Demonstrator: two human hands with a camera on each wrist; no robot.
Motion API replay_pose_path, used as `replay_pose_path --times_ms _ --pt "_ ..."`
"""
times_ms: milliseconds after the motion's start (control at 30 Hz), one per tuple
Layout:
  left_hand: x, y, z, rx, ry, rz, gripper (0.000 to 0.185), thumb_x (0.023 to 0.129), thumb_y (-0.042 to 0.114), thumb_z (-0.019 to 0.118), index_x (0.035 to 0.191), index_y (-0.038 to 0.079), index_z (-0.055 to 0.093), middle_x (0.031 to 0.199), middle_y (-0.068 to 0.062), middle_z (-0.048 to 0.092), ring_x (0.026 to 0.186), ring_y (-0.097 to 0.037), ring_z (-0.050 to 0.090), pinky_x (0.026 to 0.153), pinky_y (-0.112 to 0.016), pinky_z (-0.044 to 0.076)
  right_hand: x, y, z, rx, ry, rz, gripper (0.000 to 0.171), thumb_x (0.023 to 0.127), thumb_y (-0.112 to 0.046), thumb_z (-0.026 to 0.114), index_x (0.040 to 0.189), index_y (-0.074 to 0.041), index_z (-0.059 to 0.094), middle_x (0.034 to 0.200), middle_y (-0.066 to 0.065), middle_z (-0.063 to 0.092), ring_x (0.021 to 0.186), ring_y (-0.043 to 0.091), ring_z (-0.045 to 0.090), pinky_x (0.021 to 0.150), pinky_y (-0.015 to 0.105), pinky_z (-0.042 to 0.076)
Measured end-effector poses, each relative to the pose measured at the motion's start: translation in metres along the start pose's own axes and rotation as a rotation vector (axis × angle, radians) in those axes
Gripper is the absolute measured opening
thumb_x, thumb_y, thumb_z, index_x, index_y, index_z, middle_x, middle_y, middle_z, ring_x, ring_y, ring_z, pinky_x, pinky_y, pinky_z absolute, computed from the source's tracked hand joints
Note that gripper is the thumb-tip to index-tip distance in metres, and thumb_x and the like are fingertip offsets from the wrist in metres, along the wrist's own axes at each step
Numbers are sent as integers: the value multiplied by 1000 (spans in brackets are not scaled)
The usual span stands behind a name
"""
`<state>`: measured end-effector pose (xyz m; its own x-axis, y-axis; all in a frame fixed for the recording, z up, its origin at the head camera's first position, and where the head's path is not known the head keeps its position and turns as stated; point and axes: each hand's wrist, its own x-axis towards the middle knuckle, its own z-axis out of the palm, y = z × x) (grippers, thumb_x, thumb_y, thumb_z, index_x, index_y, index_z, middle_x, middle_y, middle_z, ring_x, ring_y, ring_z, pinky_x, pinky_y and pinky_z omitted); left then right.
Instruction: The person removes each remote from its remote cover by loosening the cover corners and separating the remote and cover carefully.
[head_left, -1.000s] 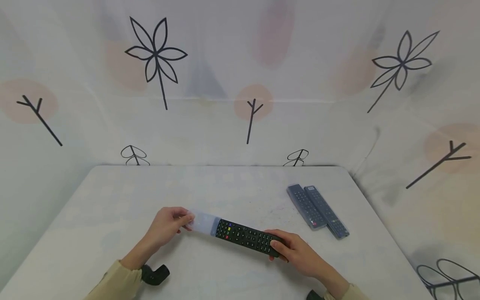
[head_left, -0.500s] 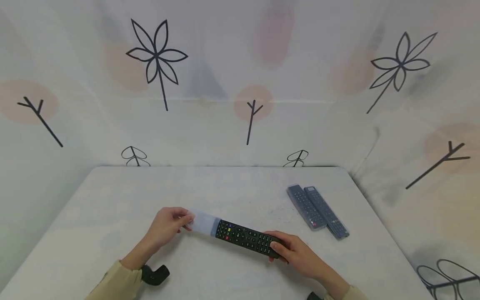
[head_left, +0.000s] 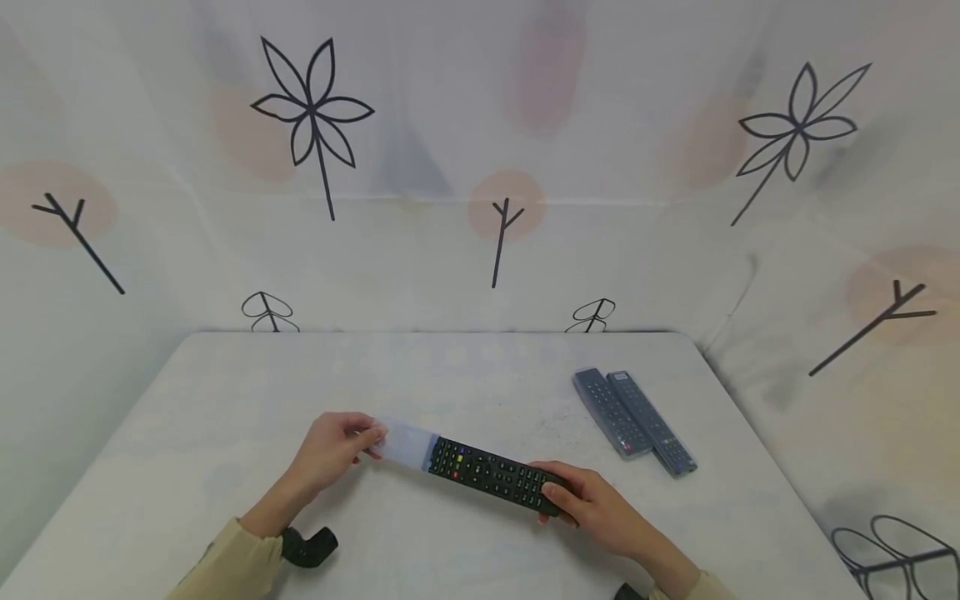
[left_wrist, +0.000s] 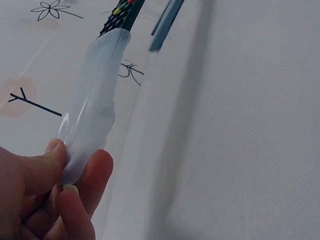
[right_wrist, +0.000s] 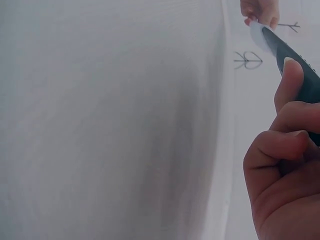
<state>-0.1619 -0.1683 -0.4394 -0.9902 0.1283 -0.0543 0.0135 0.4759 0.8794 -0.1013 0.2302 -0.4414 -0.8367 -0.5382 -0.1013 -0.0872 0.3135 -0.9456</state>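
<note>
A black remote control with several coloured buttons lies slantwise between my hands. My right hand grips its right end, thumb on the button face and fingers curled beneath. Over the remote's left end sits a translucent, milky sleeve-like cover, with the dark end of the remote just inside its mouth. My left hand pinches the far end of this cover between thumb and fingers. In the left wrist view the cover looks soft and slightly wrinkled, and most of its length holds no remote.
Two more remotes, one and another, both bluish grey in film-like covers, lie side by side on the right of the white table. A patterned cloth wall stands behind the table and along its sides.
Both hands keep their holds and stay nearly in place. The view shifts very slightly; the cover's mouth and the remote's left end sit a touch further left.
</note>
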Motion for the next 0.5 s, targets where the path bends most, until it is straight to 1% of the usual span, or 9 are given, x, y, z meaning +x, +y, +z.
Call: replay_pose_path --times_ms 33,133,200,300,400,500 --pt "0 -1 -4 -7 18 -7 19 96 21 69 103 4 73 88 -4 71 78 -18 68 65 -33 53 -2 1 -2 -6 12 12 43 107 -24 48 143 -2 49 89 8 69 65 9 51 57 25 46" --pt "-1 -6 -18 -19 95 -59 26 99 25 64 109 2 70 93 -7 72 84 -19 68 69 -31 53 -10 3 -12 -23 71 53 42 107 -24 48 142 -1 49 87 9 68 65 10 51 56 25 45" --pt "-3 -7 -27 -32 136 -79 30 100 28 63 112 1 68 96 -8 72 87 -20 67 71 -30 53 -15 5 -19 -36 118 57 42 107 -23 47 142 0 49 85 9 68 63 9 49 55 25 44" --pt "-5 -6 -36 -16 130 -58 33 100 31 62 113 1 68 96 -7 72 89 -21 67 73 -29 53 -19 7 -26 -38 150 38 42 107 -22 47 141 2 48 85 11 68 63 8 48 55 25 44" --pt "-5 -5 -38 5 115 -14 33 99 31 64 111 1 69 94 -6 72 89 -23 68 74 -30 54 -20 8 -27 -30 136 22 42 107 -22 47 141 3 48 86 12 68 63 8 48 55 25 45" --pt "-5 -9 -40 41 124 16 27 98 29 65 108 3 70 91 -5 71 89 -25 67 73 -30 54 -19 8 -25 -16 115 40 43 106 -22 48 141 4 48 86 12 68 63 7 48 55 25 45"
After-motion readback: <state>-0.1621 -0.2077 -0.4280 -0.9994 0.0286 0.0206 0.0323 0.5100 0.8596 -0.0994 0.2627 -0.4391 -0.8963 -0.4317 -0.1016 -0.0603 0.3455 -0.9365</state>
